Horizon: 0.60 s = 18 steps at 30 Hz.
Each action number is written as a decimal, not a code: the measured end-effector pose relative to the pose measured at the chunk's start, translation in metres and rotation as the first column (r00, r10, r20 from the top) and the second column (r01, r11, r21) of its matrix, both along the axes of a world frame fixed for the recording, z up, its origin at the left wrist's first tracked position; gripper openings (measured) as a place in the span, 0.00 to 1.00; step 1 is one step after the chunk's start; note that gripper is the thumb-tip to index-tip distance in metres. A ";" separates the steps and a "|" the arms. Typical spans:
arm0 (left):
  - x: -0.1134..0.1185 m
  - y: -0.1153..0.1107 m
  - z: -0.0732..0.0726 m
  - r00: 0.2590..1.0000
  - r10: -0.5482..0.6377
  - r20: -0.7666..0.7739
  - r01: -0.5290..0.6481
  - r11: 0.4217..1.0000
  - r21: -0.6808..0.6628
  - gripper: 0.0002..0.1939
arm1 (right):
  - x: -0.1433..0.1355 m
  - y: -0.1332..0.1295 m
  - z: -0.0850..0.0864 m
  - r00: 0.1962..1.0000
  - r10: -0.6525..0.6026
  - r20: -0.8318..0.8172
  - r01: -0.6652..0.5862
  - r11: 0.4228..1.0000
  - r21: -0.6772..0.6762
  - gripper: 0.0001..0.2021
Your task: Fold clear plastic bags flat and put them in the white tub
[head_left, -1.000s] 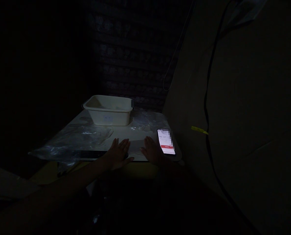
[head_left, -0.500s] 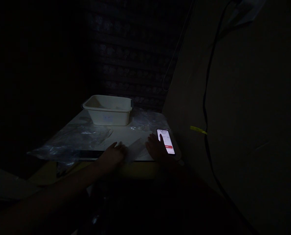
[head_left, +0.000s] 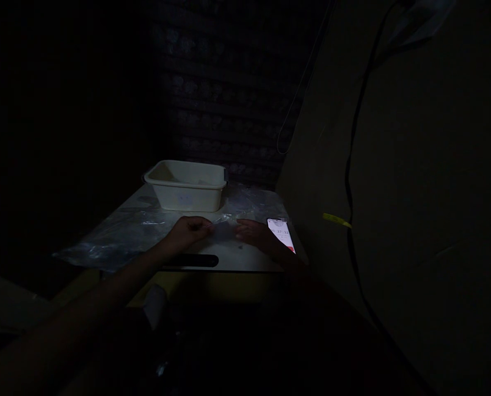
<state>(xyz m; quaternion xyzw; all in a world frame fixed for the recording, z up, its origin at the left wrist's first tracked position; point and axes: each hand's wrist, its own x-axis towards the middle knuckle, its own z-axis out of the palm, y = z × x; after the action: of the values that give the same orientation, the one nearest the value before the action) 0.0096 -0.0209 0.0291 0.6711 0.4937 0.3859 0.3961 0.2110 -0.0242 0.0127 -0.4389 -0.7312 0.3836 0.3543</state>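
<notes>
Centrally, one white table [head_left: 253,263] carries all items listed below. One sheet of clear plastic [head_left: 117,239] covers its left side and overhangs the front left corner. One cream basin [head_left: 204,200], the only rigid container, stands upright toward the rear. It contains a little pale, translucent material [head_left: 204,182] low inside; the number of pieces cannot be counted. More crumpled clear plastic [head_left: 255,199] lies to the right of the basin.

Two hands are positioned over the table in front of the basin. The left hand [head_left: 187,231] is closed, thumb and fingers pinching one edge of the clear film [head_left: 224,231]. The right hand [head_left: 253,232] has its fingertips at the opposite edge; whether it grips cannot be told. One phone [head_left: 279,226], screen lit, lies just beside the right hand. One small label [head_left: 184,199] marks the basin's front wall.
</notes>
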 end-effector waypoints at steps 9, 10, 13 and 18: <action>0.014 0.012 -0.001 0.870 -0.081 0.486 0.199 0.960 -0.196 0.14 | -0.019 0.008 0.001 0.990 -0.106 -0.089 0.099 0.992 -0.082 0.10; 0.015 0.012 -0.002 0.877 -0.098 0.471 0.224 0.950 -0.219 0.13 | -0.017 0.008 0.000 0.985 -0.126 -0.119 0.115 0.988 -0.100 0.10; 0.016 0.011 -0.008 0.933 -0.076 0.352 0.179 0.947 -0.268 0.10 | -0.012 0.008 -0.002 0.976 -0.152 -0.153 0.127 0.979 -0.161 0.10; 0.016 0.010 -0.010 0.966 -0.047 0.255 0.116 0.958 -0.263 0.09 | -0.012 0.008 -0.005 0.971 -0.106 -0.216 0.048 0.964 -0.260 0.10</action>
<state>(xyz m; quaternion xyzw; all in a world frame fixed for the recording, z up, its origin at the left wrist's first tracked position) 0.0254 -0.0109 0.0192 0.5760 0.4615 0.3768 0.5597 0.1988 -0.0162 0.0081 -0.4618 -0.6132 0.5074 0.3915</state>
